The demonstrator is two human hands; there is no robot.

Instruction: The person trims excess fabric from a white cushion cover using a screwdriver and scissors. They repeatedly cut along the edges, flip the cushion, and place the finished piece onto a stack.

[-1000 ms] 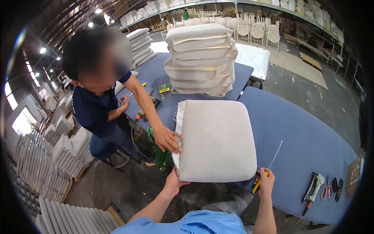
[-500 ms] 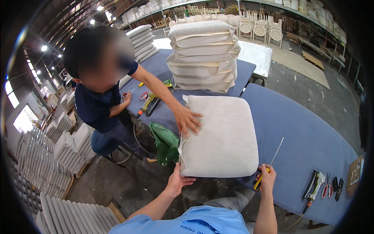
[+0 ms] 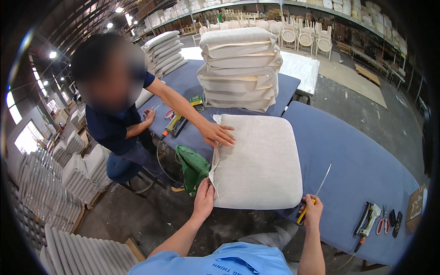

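Note:
A pale fabric seat cushion (image 3: 259, 160) lies on the blue-topped table in front of me, with loose cloth and threads along its left edge. At its near left corner, my left hand (image 3: 204, 199) has its fingers closed on that edge; the thumb is mostly hidden. My right hand (image 3: 312, 211) is wrapped round the yellow handle of a screwdriver (image 3: 324, 178) beside the near right corner. Its long thin shaft points up and away from me. A co-worker's hand (image 3: 219, 134) rests flat on the cushion's far left part; their other hand (image 3: 149, 116) is on the table.
A tall stack of cushions (image 3: 240, 68) stands behind. Near the co-worker lie a staple gun (image 3: 173, 124) and a green cloth bag (image 3: 191, 167). On the right table (image 3: 348, 156) are another staple gun (image 3: 368, 222), scissors (image 3: 383, 222) and a cardboard box (image 3: 416, 208).
My left hand has moved up from under the near corner to the cushion's left edge, its fingers closing. The co-worker's hand has shifted slightly away from me. My right hand still holds the screwdriver.

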